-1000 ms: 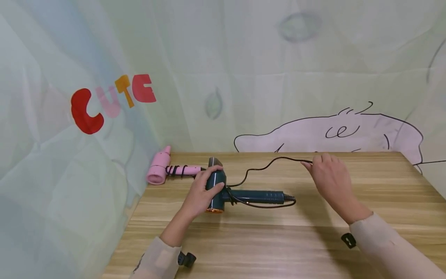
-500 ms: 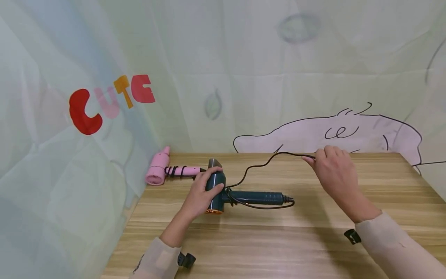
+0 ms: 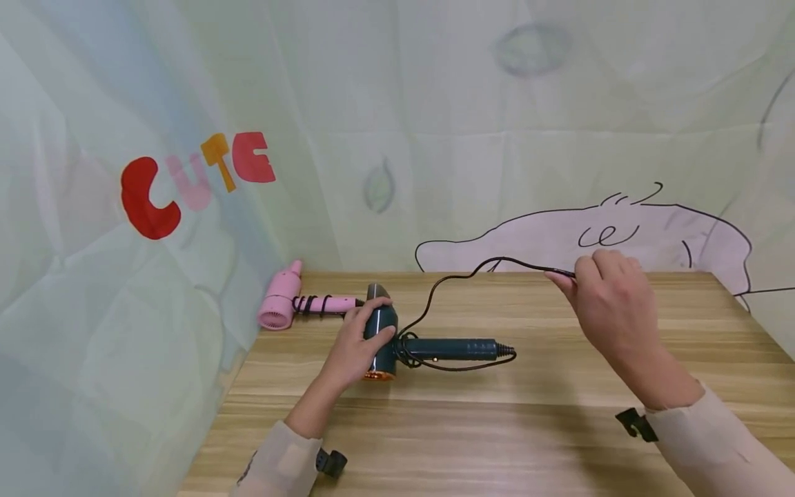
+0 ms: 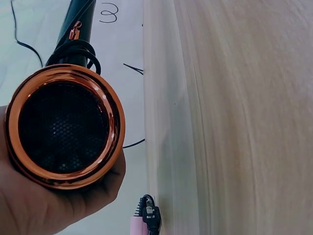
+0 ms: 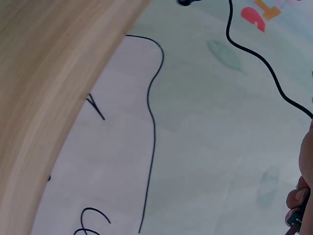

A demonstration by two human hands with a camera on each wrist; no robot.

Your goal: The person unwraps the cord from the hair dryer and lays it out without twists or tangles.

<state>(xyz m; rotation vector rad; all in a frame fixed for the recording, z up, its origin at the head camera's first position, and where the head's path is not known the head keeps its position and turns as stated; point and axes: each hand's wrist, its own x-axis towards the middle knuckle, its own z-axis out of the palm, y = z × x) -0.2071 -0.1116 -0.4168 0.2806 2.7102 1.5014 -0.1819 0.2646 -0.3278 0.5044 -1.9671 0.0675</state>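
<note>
We see the left hand (image 3: 360,343) gripping the dark hair dryer (image 3: 444,348) by its barrel, over the table (image 3: 472,442); whether it rests there is hard to tell. The right hand (image 3: 615,304) holds the black cord (image 3: 459,277) raised. A pink hair dryer (image 3: 282,300) lies farther left.

Right grip (image 5: 307,159) cropped in right wrist view, teal dryer (image 4: 64,126) cropped in left one, pink dryer (image 4: 138,225) too
</note>
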